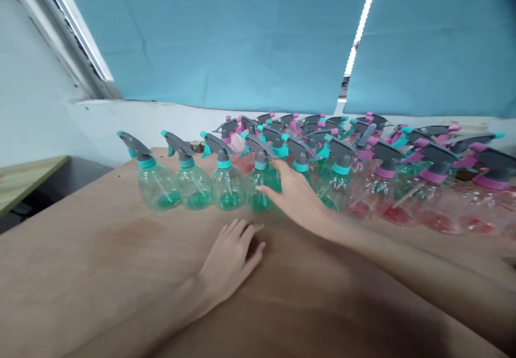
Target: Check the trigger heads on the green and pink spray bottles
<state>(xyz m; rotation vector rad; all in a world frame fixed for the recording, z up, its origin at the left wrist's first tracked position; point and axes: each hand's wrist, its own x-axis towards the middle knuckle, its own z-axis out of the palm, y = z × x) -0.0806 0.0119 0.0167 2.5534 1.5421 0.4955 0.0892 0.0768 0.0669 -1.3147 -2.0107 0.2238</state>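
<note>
My right hand (300,199) is at a clear green spray bottle (258,199) with a grey and turquoise trigger head. Its thumb lies across the bottle's front and its fingers reach round the right side, partly hidden. The bottle stands upright on the wooden table (100,283). My left hand (231,261) rests on the tabletop in front of the row, holding nothing, its fingers loosely bent and thumb apart. To the left of the held bottle stand three more green spray bottles, the nearest one (228,188) close beside it.
Pink spray bottles (397,207) fill the right of the row, with several more spray bottles (314,124) crowded behind. A white ledge (161,116) and a blue curtain (242,41) border the table's back. A lower wooden table (28,178) stands at left.
</note>
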